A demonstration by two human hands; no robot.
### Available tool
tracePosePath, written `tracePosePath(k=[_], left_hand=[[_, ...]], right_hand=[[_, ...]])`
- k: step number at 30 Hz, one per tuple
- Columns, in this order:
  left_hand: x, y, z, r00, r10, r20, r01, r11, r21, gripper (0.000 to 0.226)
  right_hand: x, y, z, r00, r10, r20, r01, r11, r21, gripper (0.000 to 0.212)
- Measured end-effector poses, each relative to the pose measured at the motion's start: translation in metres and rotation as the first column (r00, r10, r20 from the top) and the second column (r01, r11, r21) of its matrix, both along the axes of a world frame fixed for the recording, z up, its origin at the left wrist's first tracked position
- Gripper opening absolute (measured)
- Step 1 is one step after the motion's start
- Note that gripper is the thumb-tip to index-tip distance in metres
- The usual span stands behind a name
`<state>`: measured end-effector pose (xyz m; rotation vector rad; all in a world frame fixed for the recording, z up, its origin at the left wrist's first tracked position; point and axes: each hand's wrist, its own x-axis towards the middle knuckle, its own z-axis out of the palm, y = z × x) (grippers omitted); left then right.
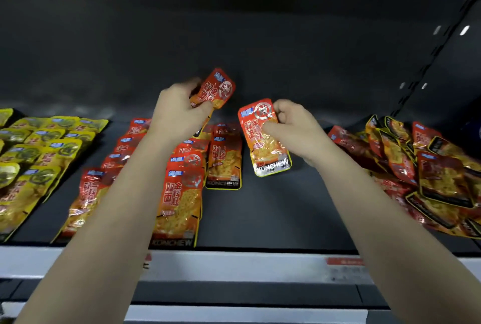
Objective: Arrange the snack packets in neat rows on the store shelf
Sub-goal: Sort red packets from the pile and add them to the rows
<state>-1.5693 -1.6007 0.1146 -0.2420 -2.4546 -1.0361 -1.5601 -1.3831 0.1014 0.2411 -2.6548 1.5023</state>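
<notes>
Fingers [283, 111] on two red packets' [272, 153] edges

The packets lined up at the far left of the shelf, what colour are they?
Those packets are yellow, clearest in the head view.

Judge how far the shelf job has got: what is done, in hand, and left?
Done: yellow rows and red rows lie overlapped at left and centre. In hand: the left hand holds a raised packet, the right hand a second packet. Left: the heap at right lies jumbled, and the shelf beside it shows a bare gap.
</notes>
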Motion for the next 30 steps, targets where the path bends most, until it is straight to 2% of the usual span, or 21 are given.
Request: tracePosePath(k=[4,6,9,16,22,27,30], left_hand=[[-0.003,-0.016,-0.005,0.999,-0.013,-0.052,0.011,0.999,-0.033,0.008],[-0.001,-0.021,-0.011,0.998,-0.004,-0.065,0.005,1.0,0.009,0.006],[0.003,-0.027,-0.017,0.999,0.001,-0.046,0.002,0.998,0.062,0.018],[0.01,-0.03,-0.021,0.996,-0.064,-0.058,0.061,0.996,-0.062,0.026],[0.01,-0.03,-0.023,0.997,-0.017,-0.07,0.009,0.994,-0.105,0.033],[0.008,-0.03,-0.026,0.997,0.007,-0.08,-0.016,0.995,-0.103,0.027],[0.009,-0.028,-0.024,0.997,0.012,-0.078,-0.019,0.996,-0.089,0.029]], right_hand=[[0.0,-0.017,-0.01,0.995,0.035,0.091,-0.028,0.997,-0.077,0.018],[0.003,-0.021,-0.016,0.989,0.033,0.142,-0.016,0.993,-0.119,0.018],[0.007,-0.023,-0.021,0.979,0.039,0.2,-0.004,0.985,-0.172,0.012],[0.014,-0.025,-0.03,0.959,0.119,0.258,-0.068,0.978,-0.196,0.01],[0.017,-0.029,-0.035,0.93,0.229,0.287,-0.16,0.956,-0.246,0.039],[0.02,-0.032,-0.034,0.932,0.266,0.244,-0.207,0.948,-0.244,0.041],[0.02,-0.034,-0.035,0.952,0.247,0.18,-0.217,0.961,-0.17,0.043]])
